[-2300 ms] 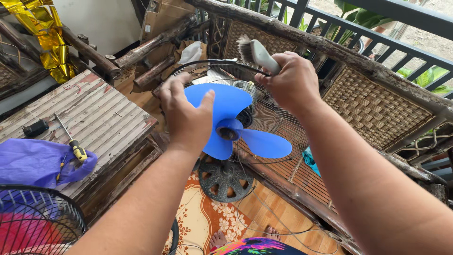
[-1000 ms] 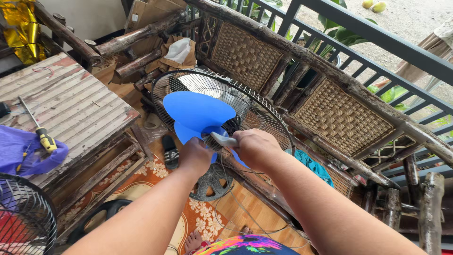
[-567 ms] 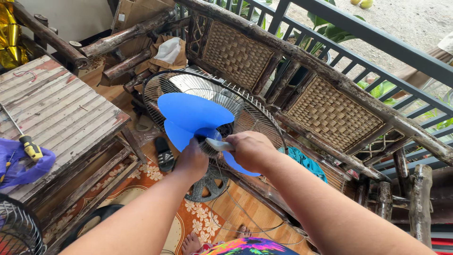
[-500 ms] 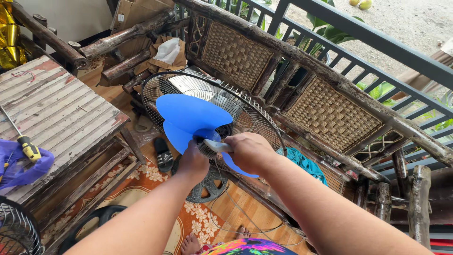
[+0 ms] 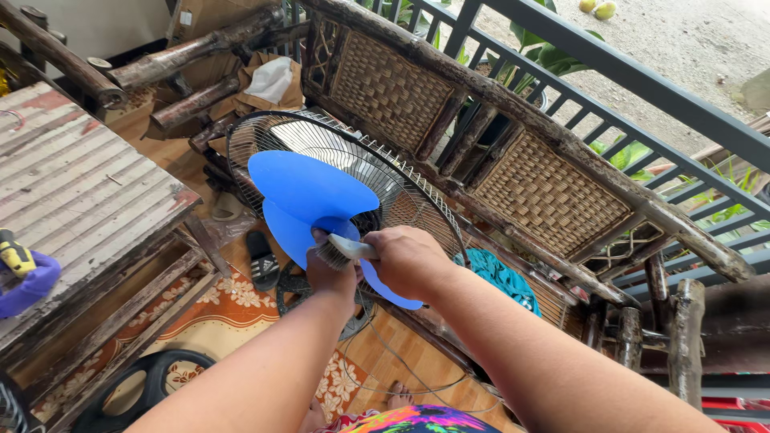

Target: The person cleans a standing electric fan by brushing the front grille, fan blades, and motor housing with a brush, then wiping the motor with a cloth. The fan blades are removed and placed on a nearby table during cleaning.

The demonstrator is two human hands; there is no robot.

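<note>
Head view. The right hand [image 5: 409, 258] is closed in a full grip around the grey handle of a small brush [image 5: 341, 250]. The brush's long axis runs roughly level, handle toward the right hand and bristles pointing to the person's left. The bristles rest at the hub of the blue fan blade [image 5: 309, 192], where the lower lobes meet.

The left hand [image 5: 330, 277] sits just below and behind the brush head, against the blade near the hub. Its fingers are mostly hidden behind the blade and the brush, so its hold cannot be told; it appears to steady the blade. Both hands lie at the hub; the right hand alone carries the brush.

The blade stands on its motor in front of the rear wire guard [image 5: 353, 160]; no front guard is on the fan. The largest lobe extends up and to the left from the grip, away from both hands. The fan's dark cast base [image 5: 293, 287] shows partly below the left forearm.

Surroundings: a slatted wooden counter [image 5: 80, 192] stands to the left, with a yellow-handled screwdriver [image 5: 14, 256] on purple cloth [image 5: 24, 289] at its near edge. A wicker-backed bench [image 5: 545, 188] stands behind the fan. A black sandal [image 5: 261, 260] lies on the floor.
</note>
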